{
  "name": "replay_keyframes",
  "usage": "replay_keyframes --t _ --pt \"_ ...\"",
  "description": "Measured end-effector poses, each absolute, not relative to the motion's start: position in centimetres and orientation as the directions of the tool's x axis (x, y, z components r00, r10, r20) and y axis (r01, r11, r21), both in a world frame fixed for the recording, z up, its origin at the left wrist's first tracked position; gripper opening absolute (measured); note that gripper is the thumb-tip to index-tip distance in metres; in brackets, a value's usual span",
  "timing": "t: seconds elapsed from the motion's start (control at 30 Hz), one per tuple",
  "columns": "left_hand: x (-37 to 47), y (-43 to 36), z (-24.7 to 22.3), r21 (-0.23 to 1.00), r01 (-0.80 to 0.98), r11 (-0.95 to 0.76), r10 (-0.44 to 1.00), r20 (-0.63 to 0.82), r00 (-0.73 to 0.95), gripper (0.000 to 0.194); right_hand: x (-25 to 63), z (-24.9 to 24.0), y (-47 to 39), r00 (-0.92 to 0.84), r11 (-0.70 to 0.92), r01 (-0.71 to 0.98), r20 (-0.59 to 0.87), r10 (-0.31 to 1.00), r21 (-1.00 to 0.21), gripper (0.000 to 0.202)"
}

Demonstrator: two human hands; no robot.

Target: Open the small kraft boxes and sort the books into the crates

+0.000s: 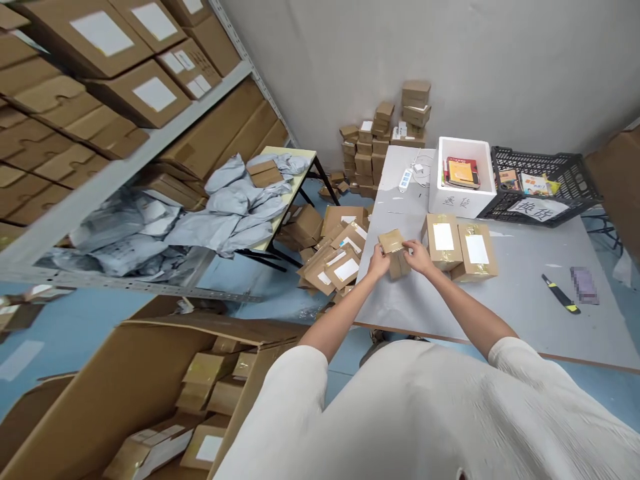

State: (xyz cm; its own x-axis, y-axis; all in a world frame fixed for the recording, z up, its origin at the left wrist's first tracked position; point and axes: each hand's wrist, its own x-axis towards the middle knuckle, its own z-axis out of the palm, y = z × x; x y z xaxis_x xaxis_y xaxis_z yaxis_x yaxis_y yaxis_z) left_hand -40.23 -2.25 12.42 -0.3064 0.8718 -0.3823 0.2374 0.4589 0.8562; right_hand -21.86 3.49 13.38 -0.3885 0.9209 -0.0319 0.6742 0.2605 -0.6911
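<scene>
A small brown cardboard box (399, 265) is at the left part of the grey table (410, 303), with a flap or top piece at its far side. My left hand (380, 261) grips its left edge and my right hand (417, 256) grips its right edge, fingers pressed together. Just to the right stand two taped boxes with white labels, one (443, 241) farther back and the other (476, 252) beside it.
Behind the labelled boxes are a white foam box (463, 201) and a black crate (575, 193). A black and yellow knife (561, 294) lies at the right. Grey parcels (233, 200) cover a side table; a large carton (165, 340) stands lower left.
</scene>
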Motion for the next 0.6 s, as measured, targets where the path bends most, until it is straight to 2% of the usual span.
replay_keyframes --t 0.13,0.3,0.47,0.6 --pt "-42.4 -2.1 11.9 0.876 0.174 0.449 0.874 -0.39 -0.291 0.063 -23.9 13.3 3.5 -0.413 0.288 0.709 -0.048 0.909 -0.644 0.05" --pt "-44.2 -1.5 11.0 0.897 0.147 0.417 0.897 -0.381 -0.225 0.068 -25.8 13.4 3.9 -0.35 0.26 0.81 -0.078 0.933 -0.525 0.054" --pt "-45.4 -0.8 10.4 0.9 0.156 0.407 0.909 -0.383 -0.163 0.073 -26.8 13.6 4.1 -0.336 0.247 0.86 -0.13 0.933 -0.447 0.087" --pt "-46.3 -0.2 9.2 0.916 0.176 0.36 0.926 -0.329 -0.185 0.076 -27.0 13.4 3.8 -0.267 0.175 0.873 -0.146 0.952 -0.455 0.098"
